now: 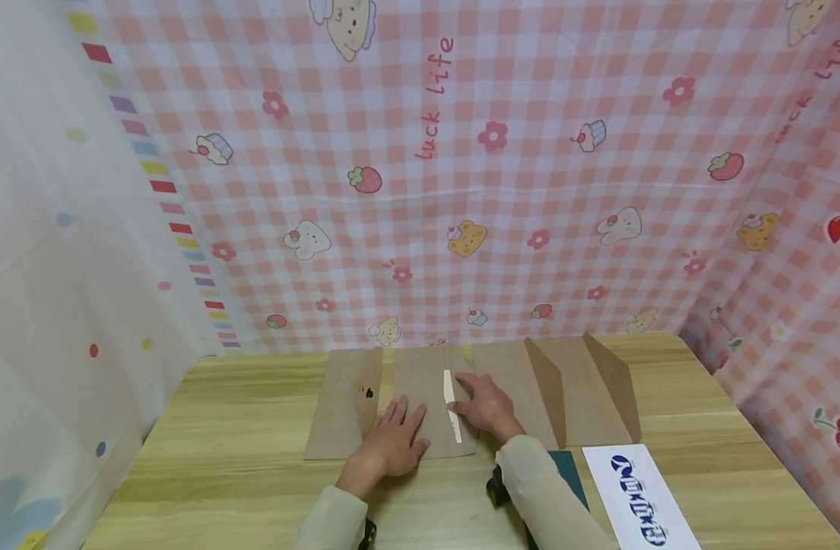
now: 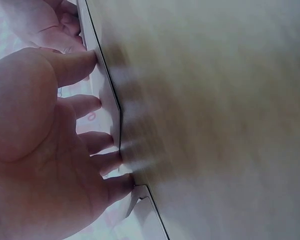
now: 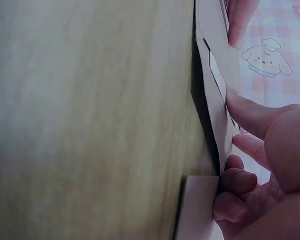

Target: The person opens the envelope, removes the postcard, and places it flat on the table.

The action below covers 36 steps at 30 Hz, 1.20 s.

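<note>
A brown paper envelope [image 1: 427,359] lies in the middle of a row of similar ones, a narrow white strip [image 1: 450,389] along its right part. My left hand [image 1: 391,443] rests on its left part, fingers spread and palm down, fingertips against the paper in the left wrist view. On the right side, my right hand [image 1: 487,405] touches the envelope with thumb at the strip and index finger just beside it. In the right wrist view the thumb [image 3: 247,110] lies at the strip, the other fingers bend at the paper's edge, and a dark gap shows under the paper.
Another envelope [image 1: 329,405] with its flap raised lies left of the hands. Two more envelopes [image 1: 505,363] [image 1: 571,367] with raised flaps lie to the right. A white printed sheet [image 1: 612,496] and a dark green item [image 1: 570,470] are near the right forearm on the wooden table [image 1: 241,443].
</note>
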Available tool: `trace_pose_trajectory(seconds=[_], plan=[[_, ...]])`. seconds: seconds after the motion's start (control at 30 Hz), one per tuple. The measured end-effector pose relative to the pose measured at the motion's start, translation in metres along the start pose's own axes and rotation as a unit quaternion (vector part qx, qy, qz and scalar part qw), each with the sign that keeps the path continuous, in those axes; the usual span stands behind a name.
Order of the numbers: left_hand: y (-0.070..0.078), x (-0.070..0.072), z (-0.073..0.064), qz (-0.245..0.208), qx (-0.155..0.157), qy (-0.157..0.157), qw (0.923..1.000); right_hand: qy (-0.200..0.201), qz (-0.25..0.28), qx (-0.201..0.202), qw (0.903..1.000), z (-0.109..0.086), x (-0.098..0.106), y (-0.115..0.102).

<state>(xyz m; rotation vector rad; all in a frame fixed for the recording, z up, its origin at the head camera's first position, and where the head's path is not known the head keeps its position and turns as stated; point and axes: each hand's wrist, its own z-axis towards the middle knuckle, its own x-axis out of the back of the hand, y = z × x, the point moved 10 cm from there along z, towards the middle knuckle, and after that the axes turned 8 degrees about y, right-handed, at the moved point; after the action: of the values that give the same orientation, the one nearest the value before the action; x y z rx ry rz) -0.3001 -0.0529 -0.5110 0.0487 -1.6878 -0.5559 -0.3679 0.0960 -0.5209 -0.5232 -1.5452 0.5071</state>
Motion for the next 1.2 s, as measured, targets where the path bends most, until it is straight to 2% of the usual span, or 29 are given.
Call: trace_pose_trajectory(seconds=[0.3,0.7,0.93,1.2], plan=[[0.0005,-0.0005,0.0018,0.001,-0.004,0.000,1.0000,0.002,0.013,-0.012,0.9998,0.0009,0.0006,0.0041],[-0.0004,0.0003,0.0013,0.005,-0.004,0.001,1.0000,0.003,0.017,0.007,0.9998,0.0016,0.0001,0.0000],[-0.0030,-0.0022,0.0019,0.004,0.000,-0.001,1.0000,-0.008,0.001,0.005,1.0000,0.0014,-0.0034,0.0004],[-0.0022,-0.0033,0.0014,0.002,0.001,-0.002,1.0000,0.007,-0.006,0.006,0.9999,-0.0005,0.0004,0.0007]])
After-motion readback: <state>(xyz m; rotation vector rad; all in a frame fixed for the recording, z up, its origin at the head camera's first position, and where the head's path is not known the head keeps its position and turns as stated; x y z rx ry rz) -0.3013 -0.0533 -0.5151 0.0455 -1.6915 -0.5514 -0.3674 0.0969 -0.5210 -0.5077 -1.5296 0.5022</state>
